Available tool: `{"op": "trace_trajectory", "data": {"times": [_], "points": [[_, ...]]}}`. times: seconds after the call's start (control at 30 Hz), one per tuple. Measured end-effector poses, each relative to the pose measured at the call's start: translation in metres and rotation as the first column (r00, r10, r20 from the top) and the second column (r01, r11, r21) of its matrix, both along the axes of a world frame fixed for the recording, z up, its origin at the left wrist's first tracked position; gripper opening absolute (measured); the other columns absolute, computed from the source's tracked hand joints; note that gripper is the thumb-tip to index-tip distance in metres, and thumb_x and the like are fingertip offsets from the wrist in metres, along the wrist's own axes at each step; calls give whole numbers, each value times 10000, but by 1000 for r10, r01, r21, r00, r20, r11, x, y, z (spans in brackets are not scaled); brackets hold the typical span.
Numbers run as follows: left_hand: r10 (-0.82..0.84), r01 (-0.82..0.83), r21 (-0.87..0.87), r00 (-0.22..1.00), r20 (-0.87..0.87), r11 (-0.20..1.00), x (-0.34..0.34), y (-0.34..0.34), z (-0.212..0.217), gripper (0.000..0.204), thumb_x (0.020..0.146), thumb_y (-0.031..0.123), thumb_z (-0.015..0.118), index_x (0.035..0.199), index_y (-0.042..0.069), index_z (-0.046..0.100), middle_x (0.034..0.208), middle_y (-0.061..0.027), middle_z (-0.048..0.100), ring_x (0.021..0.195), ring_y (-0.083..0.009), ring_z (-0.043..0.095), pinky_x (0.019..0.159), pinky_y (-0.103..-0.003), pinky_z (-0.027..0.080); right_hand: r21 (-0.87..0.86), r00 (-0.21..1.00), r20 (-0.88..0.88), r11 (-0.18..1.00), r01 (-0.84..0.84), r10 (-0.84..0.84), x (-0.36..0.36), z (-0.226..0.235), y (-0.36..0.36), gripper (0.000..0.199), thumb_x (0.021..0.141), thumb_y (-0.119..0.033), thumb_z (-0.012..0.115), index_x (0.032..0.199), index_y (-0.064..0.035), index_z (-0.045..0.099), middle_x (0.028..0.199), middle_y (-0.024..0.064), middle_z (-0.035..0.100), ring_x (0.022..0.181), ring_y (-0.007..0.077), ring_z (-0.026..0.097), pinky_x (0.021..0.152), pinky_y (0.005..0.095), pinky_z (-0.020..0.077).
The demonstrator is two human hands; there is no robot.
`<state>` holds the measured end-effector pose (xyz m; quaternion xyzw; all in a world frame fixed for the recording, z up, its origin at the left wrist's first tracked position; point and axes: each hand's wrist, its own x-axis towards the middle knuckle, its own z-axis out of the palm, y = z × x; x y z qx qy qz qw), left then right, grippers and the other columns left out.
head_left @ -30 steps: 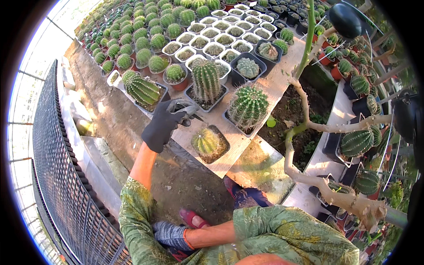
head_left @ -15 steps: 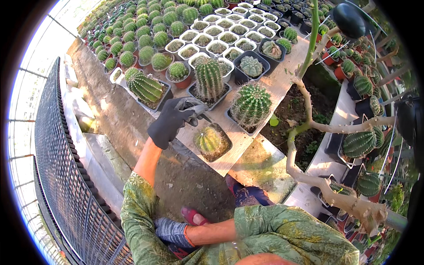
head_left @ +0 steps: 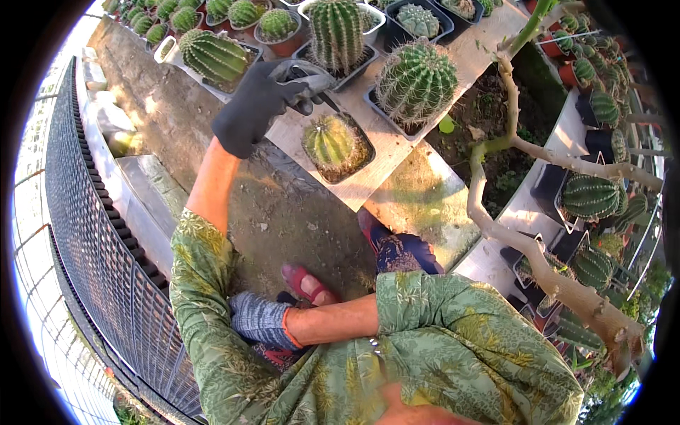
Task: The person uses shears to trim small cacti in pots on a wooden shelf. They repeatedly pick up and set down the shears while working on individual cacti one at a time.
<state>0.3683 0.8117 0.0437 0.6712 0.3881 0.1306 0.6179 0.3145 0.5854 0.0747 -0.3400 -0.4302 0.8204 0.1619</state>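
Note:
My left hand (head_left: pixel 273 103), in a dark grey glove, is closed around a thin dark pointed tool (head_left: pixel 329 101). Most of that tool is hidden by the fingers. Its tip points toward a small yellowish-green cactus (head_left: pixel 330 140) in a square dark pot, at the near corner of the board. The hand is above and left of this cactus, apart from it. Across my body reaches my right arm; my right hand (head_left: pixel 262 320), in a grey knitted glove with an orange cuff edge, rests near my left elbow. Its fingers are hidden.
A tall cactus (head_left: pixel 337 35), a round spiny cactus (head_left: pixel 416 81) and a leaning ribbed cactus (head_left: pixel 216 57) stand close behind in pots. On the right, a bare branch (head_left: pixel 524 244) crosses the view. A black mesh panel (head_left: pixel 106 205) runs along the left.
The view has tipped downward, so the bench and pots sit higher in the picture. My left hand keeps nearly the same place beside the small cactus. The right hand stays near my left elbow.

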Motion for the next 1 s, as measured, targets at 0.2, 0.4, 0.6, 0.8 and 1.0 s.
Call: {"op": "trace_trajectory", "data": {"times": [0.2,0.4,0.6,0.8,1.0], "points": [[-68,67,26,997,46,997,6,-1,-1,260,829,102,560,1061,-15,561,851,-61,613,690,-96,565,622,-228,447,66,999,22,997,35,-37,-4,-1,4,268,802,-160,489,1024,-54,595,878,162,623,790,248,600,735,319,450],[-331,323,156,943,26,933,15,12,-12,263,822,126,557,1048,-8,583,853,-41,614,673,-84,549,592,-216,426,-83,982,-48,980,180,-184,-15,-6,3,255,778,-138,561,1010,-40,599,921,180,628,851,304,608,754,357,452],[-308,292,160,948,86,943,23,10,-24,248,837,149,542,1028,5,609,827,-51,602,672,-63,531,557,-189,399,-32,969,-75,972,234,-236,-27,-21,-1,270,775,-168,577,1017,-52,603,934,192,623,865,332,605,746,359,456],[-281,287,97,957,-72,953,19,17,-18,252,839,126,521,1047,7,602,880,-49,595,745,-94,555,631,-219,429,95,966,-39,961,258,-256,-40,-30,-8,278,779,-209,574,1007,-54,607,923,192,623,860,334,605,745,362,461],[-226,235,54,965,-137,971,15,19,-11,278,847,106,501,1090,-12,568,1041,-83,545,870,-138,555,709,-252,439,132,973,-6,965,227,-229,-37,-30,-11,266,778,-176,567,1002,-39,603,908,199,623,857,335,606,744,367,464]]}}
